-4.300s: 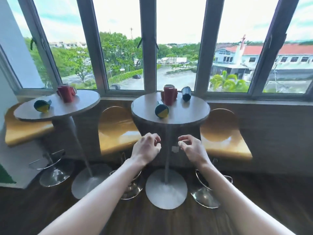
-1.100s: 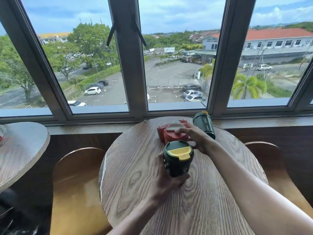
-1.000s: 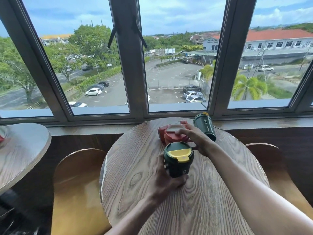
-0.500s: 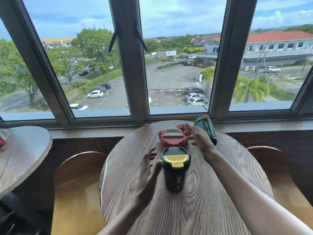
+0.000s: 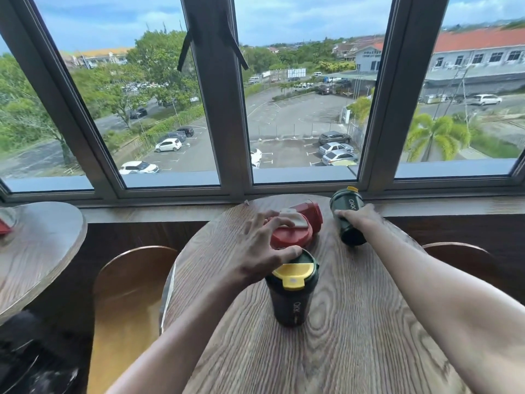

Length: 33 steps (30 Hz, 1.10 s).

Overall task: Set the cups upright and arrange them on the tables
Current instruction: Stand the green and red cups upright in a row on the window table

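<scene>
The right hand (image 5: 358, 216) is closed around the lying green tumbler (image 5: 349, 216), probably to stand it up. Nearer than it, the left hand (image 5: 257, 253), fingers spread, reaches over the red cup (image 5: 291, 233), holding nothing; beside that stands the yellow-lidded tumbler (image 5: 292, 291) on the round surface (image 5: 355, 336).

Green cup, yellow lid (image 5: 292, 291): standing upright near the middle of the round table (image 5: 326, 351).
Red cup (image 5: 291, 233): standing just behind it, lid on.
Second red cup (image 5: 311, 213): lying on its side, touching the first.
Far green cup (image 5: 348, 220): tilting near the window edge.
</scene>
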### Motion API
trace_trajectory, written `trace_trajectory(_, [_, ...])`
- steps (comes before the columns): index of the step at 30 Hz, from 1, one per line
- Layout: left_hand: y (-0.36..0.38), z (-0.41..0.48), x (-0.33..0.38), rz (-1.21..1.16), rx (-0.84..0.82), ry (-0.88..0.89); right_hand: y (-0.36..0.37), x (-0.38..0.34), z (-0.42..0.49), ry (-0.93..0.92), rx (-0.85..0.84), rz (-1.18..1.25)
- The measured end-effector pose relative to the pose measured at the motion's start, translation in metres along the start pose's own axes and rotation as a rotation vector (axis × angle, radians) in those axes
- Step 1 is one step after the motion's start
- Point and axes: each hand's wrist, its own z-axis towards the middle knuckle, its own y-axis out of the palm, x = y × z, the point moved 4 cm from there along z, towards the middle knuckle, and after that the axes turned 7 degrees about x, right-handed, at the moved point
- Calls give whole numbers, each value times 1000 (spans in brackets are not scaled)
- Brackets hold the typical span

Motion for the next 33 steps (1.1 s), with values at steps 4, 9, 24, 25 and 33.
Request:
trace_trajectory(4, [-1,0,-4,-10,-21,-29,10,10,4,34,-10,140])
trace_trajectory(9, [-3,-4,-1,18,-31,-9,12,38,-15,-27,92,394])
trace_trajectory(24, [0,-48,21,162,133,264,-10,103,-174,-337,112,379])
trace_trajectory(25, [0,-49,21,158,140,261,-7,106,-178,-346,123,377])
trace_trajectory(33, [5,-53,26,109,186,231,-1,119,-198,-361,140,411])
